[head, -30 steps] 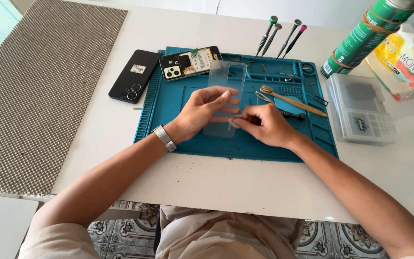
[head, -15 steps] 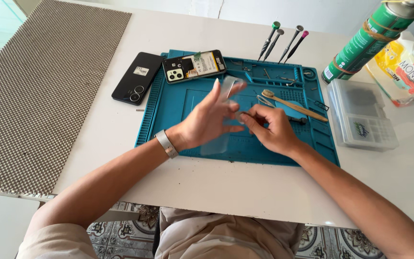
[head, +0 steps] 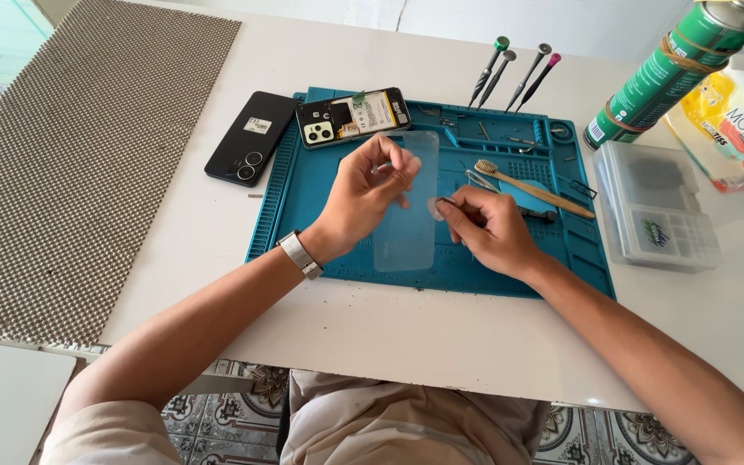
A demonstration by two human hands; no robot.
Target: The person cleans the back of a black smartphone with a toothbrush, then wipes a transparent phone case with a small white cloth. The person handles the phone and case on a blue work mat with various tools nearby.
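A clear, phone-shaped protector sheet (head: 406,220) is tilted up over the blue work mat (head: 303,207). My left hand (head: 363,194) pinches its upper left edge between thumb and fingers. My right hand (head: 492,228) pinches a small round tab (head: 435,207) at the sheet's right edge. An opened phone (head: 352,115) with its insides showing lies at the mat's top left. A black back cover (head: 250,148) lies just left of the mat.
A wooden-handled brush (head: 531,188) and small parts lie on the mat. Several screwdrivers (head: 514,73) stand behind it. At the right are a green spray can (head: 669,73), a yellow wipes pack (head: 734,129) and a clear parts box (head: 660,207). A textured grey mat (head: 71,155) covers the left.
The sheet lay flat on the mat under both hands; now its top edge is lifted and the hands have shifted slightly toward me, the right one gripping the round tab.
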